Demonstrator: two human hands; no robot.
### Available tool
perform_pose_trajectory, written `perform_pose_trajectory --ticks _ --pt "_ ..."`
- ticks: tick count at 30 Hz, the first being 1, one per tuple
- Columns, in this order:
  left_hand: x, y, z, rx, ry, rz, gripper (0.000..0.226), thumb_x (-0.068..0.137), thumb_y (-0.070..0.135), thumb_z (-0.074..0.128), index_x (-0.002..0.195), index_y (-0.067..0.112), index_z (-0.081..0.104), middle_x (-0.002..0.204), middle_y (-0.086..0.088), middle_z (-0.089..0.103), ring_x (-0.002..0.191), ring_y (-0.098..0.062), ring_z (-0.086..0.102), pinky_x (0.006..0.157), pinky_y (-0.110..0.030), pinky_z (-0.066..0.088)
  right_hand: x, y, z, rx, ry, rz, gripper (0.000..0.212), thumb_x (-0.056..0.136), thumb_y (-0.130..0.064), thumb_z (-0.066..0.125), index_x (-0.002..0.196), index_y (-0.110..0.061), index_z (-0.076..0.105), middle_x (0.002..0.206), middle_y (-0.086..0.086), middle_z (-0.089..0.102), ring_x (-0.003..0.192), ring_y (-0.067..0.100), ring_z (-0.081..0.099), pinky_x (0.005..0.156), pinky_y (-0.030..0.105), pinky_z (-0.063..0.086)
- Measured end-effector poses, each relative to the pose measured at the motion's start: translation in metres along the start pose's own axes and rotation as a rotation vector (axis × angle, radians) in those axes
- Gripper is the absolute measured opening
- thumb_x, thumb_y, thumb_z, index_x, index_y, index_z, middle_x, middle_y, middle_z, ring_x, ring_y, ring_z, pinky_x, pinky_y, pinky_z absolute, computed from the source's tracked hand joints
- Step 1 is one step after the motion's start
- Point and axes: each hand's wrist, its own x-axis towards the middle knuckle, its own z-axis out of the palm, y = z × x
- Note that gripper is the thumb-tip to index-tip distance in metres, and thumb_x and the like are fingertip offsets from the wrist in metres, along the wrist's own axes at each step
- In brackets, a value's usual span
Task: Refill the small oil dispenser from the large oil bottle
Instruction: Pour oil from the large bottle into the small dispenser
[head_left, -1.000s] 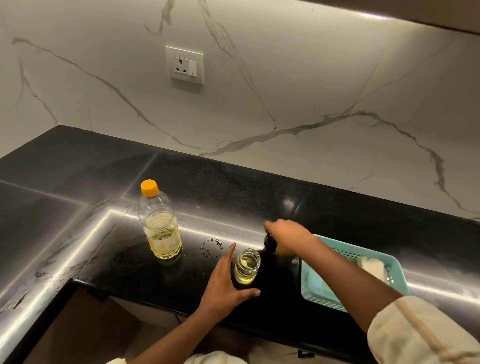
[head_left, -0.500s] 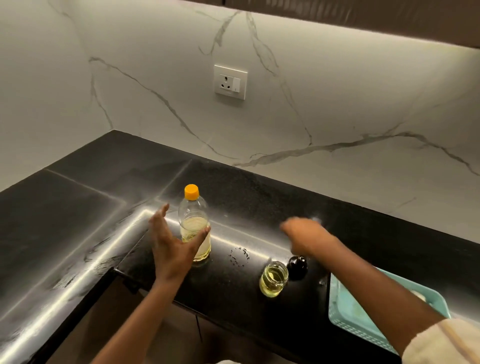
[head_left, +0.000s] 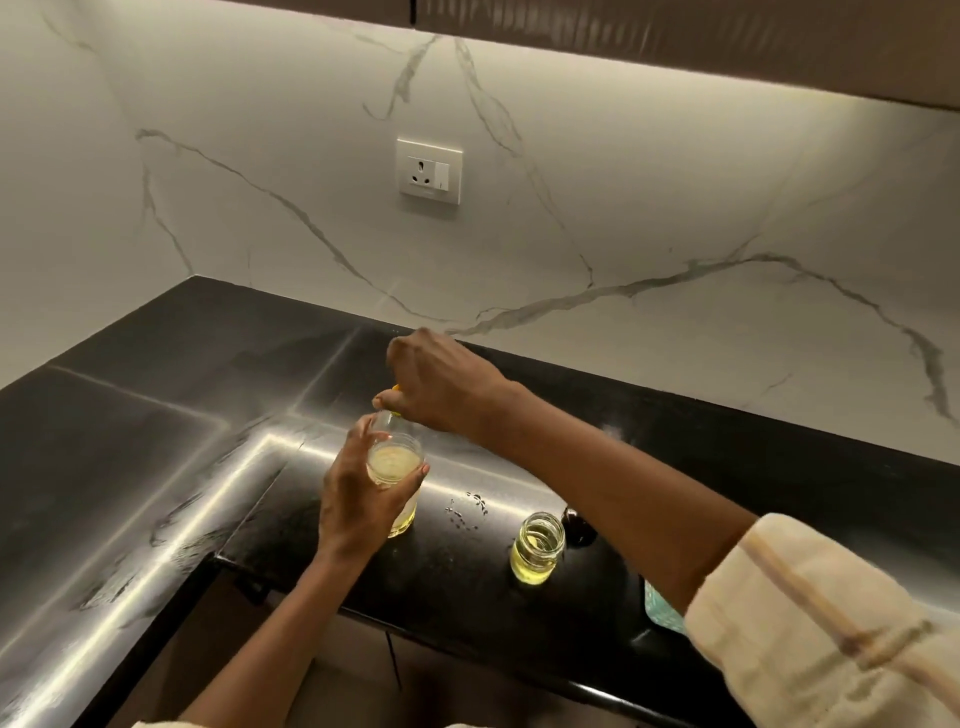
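Left hand (head_left: 358, 499) wraps the oil bottle (head_left: 397, 462) on the counter (head_left: 156, 467) | right hand (head_left: 441, 384) fingers closed over its yellow cap (head_left: 396, 387) | open jar (head_left: 537, 548) stands nearby | risk: oily bottle slips, spills.

The left hand (head_left: 363, 499) wraps around the body of the large oil bottle (head_left: 397, 457), fingers curled round its near side and thumb on the right. The right hand (head_left: 441, 387) sits directly above the bottle, closed over its cap, wrist bent down. The right forearm stretches in from the bottle's lower right, its pale sleeve (head_left: 810, 623) pushed up.
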Motion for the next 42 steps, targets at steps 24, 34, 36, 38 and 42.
perform_pose_trajectory --ticks 24,34,36,38,42 --pt "-0.002 0.012 -0.017 0.052 -0.303 0.217 0.091 0.07 0.03 0.1 0.147 0.031 0.051 0.118 0.006 0.073 0.099 -0.018 0.072 0.08 -0.032 0.056 -0.24 0.13 0.16 -0.068 -0.266 0.911 0.022 0.097 -0.03 0.07 0.112 -0.014 0.068 0.117 0.008 0.07 0.11 0.029 0.07 0.087 0.039 0.056" --pt "0.002 0.022 -0.017 0.123 -0.346 0.273 0.095 0.072 0.033 0.098 0.153 0.026 0.05 0.125 -0.004 0.074 0.108 -0.018 0.07 0.084 -0.034 0.057 -0.234 0.095 0.203 0.561 0.244 0.84 0.109 0.077 -0.043 0.09 0.165 -0.034 0.027 0.152 -0.021 0.041 0.14 0.001 0.042 0.115 0.024 0.039" --pt "0.002 0.027 -0.018 0.135 -0.351 0.285 0.094 0.072 0.037 0.097 0.153 0.027 0.05 0.123 -0.003 0.074 0.107 -0.016 0.068 0.083 -0.034 0.056 -0.22 0.093 0.219 0.68 0.35 0.894 0.106 0.073 -0.042 0.093 0.16 -0.036 0.033 0.146 -0.017 0.053 0.131 0.003 0.054 0.105 0.02 0.045" --pt "0.002 0.031 -0.02 0.143 -0.348 0.275 0.094 0.072 0.038 0.097 0.153 0.03 0.05 0.123 -0.001 0.074 0.108 -0.016 0.07 0.083 -0.034 0.056 -0.21 0.096 0.229 0.707 0.429 0.928 0.089 0.073 -0.038 0.093 0.148 -0.037 0.046 0.131 -0.012 0.066 0.118 0.007 0.065 0.094 0.017 0.052" --pt "0.008 0.034 -0.028 0.186 -0.363 0.273 0.099 0.071 0.039 0.098 0.157 0.032 0.048 0.129 -0.001 0.074 0.115 -0.021 0.072 0.09 -0.039 0.06 -0.201 0.101 0.235 0.695 0.469 0.906 0.064 0.074 -0.035 0.092 0.128 -0.036 0.058 0.108 -0.012 0.074 0.097 0.001 0.07 0.079 0.017 0.054"
